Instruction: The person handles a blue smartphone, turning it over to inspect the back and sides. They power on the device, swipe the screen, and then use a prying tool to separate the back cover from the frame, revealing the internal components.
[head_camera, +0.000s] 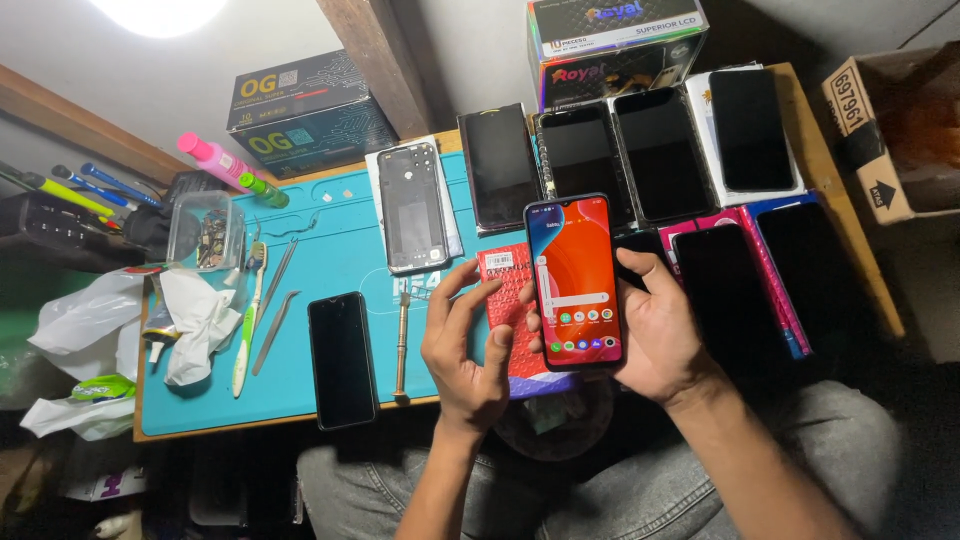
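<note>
Head view: right hand (655, 335) clamped the lit smartphone (574, 283) (screen glowing, apparently working); left hand (465, 350) hovered open-fingered beside it, several dark phones (342, 358) looked untested.

A lit phone (574, 282), its screen orange-red with a row of icons, was held upright in the right hand (655, 335). Behind it lay a red box (508, 300) bearing a white label. Four dark screens (625, 155) stood in a row at the bench's rear; another dark phone (342, 358) lay on the blue mat (200, 395). Two black cartons (305, 110) stood behind, and a brown carton (890, 130) at far right.
</note>
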